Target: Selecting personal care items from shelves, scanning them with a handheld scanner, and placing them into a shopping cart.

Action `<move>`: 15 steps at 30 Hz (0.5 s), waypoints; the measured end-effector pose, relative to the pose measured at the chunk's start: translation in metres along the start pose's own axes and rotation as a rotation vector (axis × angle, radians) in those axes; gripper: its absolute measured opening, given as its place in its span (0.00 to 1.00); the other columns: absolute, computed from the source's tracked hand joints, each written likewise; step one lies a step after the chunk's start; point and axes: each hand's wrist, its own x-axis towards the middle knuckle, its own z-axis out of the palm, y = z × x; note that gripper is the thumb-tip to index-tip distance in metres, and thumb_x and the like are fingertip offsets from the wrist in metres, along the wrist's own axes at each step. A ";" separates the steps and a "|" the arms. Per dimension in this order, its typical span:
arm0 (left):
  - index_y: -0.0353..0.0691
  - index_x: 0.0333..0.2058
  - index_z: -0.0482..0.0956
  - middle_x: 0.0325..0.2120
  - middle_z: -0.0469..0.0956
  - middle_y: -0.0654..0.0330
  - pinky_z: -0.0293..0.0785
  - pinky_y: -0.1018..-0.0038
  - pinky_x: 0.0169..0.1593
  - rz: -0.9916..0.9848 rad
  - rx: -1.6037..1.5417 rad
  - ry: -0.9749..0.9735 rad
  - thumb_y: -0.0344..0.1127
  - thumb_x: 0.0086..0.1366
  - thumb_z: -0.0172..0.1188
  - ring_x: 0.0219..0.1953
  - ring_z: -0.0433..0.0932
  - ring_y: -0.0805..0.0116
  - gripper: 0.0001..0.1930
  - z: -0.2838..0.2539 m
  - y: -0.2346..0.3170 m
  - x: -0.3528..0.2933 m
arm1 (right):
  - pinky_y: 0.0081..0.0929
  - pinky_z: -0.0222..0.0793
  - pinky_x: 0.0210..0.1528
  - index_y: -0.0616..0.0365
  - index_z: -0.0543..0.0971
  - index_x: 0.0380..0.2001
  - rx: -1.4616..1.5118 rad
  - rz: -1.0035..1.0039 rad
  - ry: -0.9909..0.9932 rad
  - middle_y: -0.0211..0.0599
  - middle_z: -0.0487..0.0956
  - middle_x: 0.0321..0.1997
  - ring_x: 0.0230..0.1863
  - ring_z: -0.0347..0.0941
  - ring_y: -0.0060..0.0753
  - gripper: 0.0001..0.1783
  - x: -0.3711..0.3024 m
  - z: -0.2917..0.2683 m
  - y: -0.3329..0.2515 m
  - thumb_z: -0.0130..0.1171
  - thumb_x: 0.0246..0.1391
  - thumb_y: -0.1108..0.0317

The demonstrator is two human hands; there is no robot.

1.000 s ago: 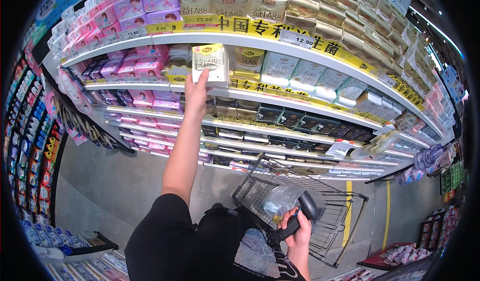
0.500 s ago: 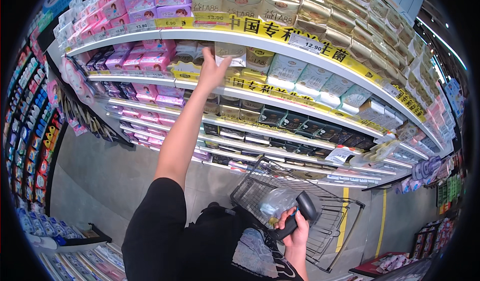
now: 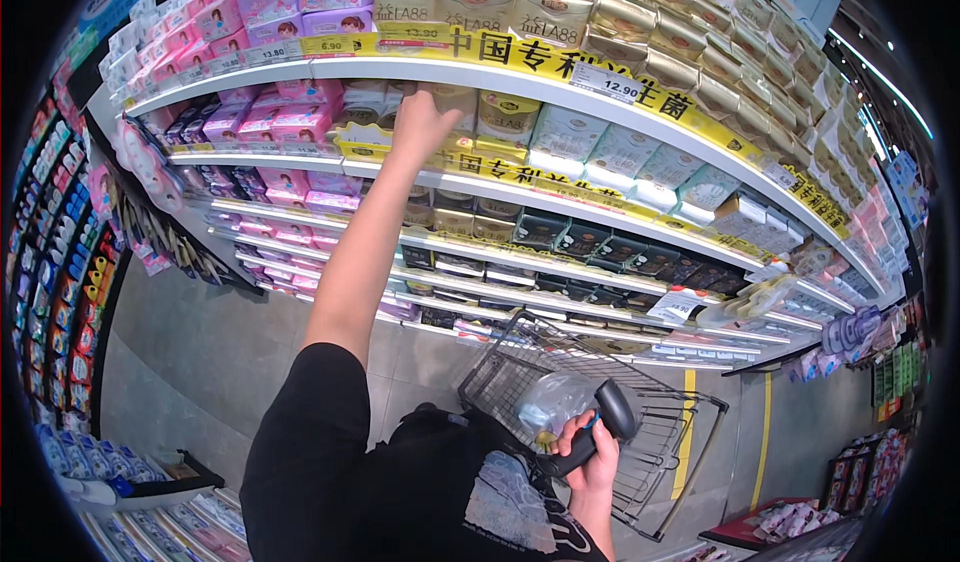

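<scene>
My left hand (image 3: 422,124) reaches into the second shelf from the top. It is at a gold soft pack (image 3: 457,99) of what looks like sanitary pads, with the thumb across its front. The other fingers are partly hidden at the pack's left side. A gold and yellow pack (image 3: 506,120) stands just to the right, and pale green packs (image 3: 568,142) continue the row. Low in front of my body, my right hand (image 3: 592,457) is wrapped round the handle of a black handheld barcode scanner (image 3: 618,409).
A wire shopping cart (image 3: 650,412) stands below the shelves, with a clear plastic bag (image 3: 552,402) in it. The white top shelf edge (image 3: 400,68) curves above my left hand. Pink packs (image 3: 300,122) fill the shelf to the left. Another rack (image 3: 60,262) stands at the far left.
The gold pack, tilted out at the shelf front before, now sits deeper in the row. My left hand has turned and moved in with it. The right hand and scanner have hardly moved.
</scene>
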 end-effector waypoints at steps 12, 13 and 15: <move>0.35 0.55 0.64 0.45 0.68 0.36 0.62 0.54 0.55 0.249 0.204 0.345 0.52 0.54 0.66 0.50 0.68 0.39 0.37 0.002 -0.014 -0.042 | 0.35 0.71 0.30 0.60 0.71 0.35 0.084 -0.074 0.149 0.45 0.73 0.27 0.23 0.70 0.35 0.14 -0.018 -0.010 0.000 0.50 0.61 0.58; 0.35 0.56 0.64 0.47 0.67 0.35 0.60 0.53 0.57 0.352 0.422 0.426 0.50 0.55 0.66 0.52 0.67 0.40 0.36 0.008 -0.015 -0.050 | 0.35 0.71 0.30 0.60 0.71 0.35 0.047 -0.100 0.196 0.45 0.73 0.26 0.23 0.70 0.35 0.14 -0.021 -0.012 0.000 0.50 0.61 0.58; 0.36 0.57 0.64 0.54 0.64 0.37 0.55 0.50 0.61 0.415 0.357 0.460 0.47 0.57 0.65 0.57 0.64 0.42 0.34 0.008 -0.005 -0.067 | 0.34 0.73 0.28 0.62 0.72 0.35 -0.087 -0.175 0.228 0.44 0.75 0.25 0.21 0.71 0.34 0.15 -0.024 -0.023 -0.005 0.51 0.61 0.58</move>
